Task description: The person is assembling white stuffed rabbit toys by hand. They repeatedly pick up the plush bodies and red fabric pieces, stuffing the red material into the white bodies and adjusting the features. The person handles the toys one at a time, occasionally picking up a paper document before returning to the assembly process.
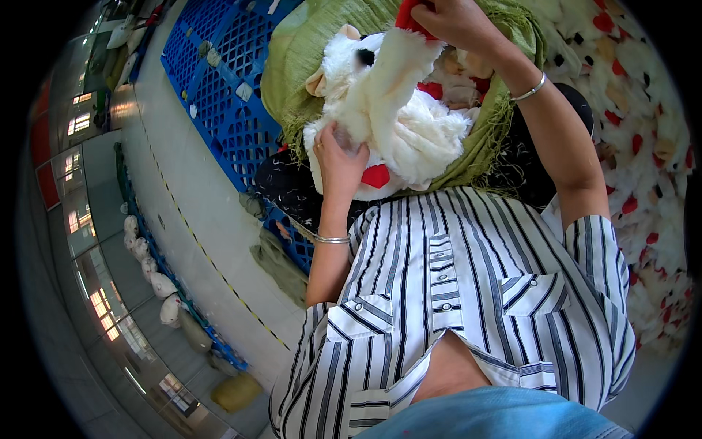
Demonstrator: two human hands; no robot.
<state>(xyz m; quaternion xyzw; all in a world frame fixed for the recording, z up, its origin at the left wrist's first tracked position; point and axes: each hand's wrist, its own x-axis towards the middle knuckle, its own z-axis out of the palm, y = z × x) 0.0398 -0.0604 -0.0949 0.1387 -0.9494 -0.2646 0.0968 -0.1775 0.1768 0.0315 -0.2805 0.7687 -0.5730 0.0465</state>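
A white furry plush skin (398, 139) lies limp across my lap, with a black patch, small beige-lined ears and red pieces on it. My left hand (341, 162) grips its near left side, fingers curled into the fur. Higher up and to the right, my right hand (459, 28) pinches a red fabric part (414, 20) at the far end of a raised white fur strip (402, 69). The tips of the right fingers are partly hidden. Under the plush, an open green woven sack (292, 66) with frayed edges holds more white and red pieces.
Blue plastic pallets (219, 88) lie to the left on a pale floor (168, 139). A large heap of white and red plush pieces (621, 110) fills the right side. A row of white bundles (150, 267) stands farther left. Grey-green cloth (281, 263) lies beside me.
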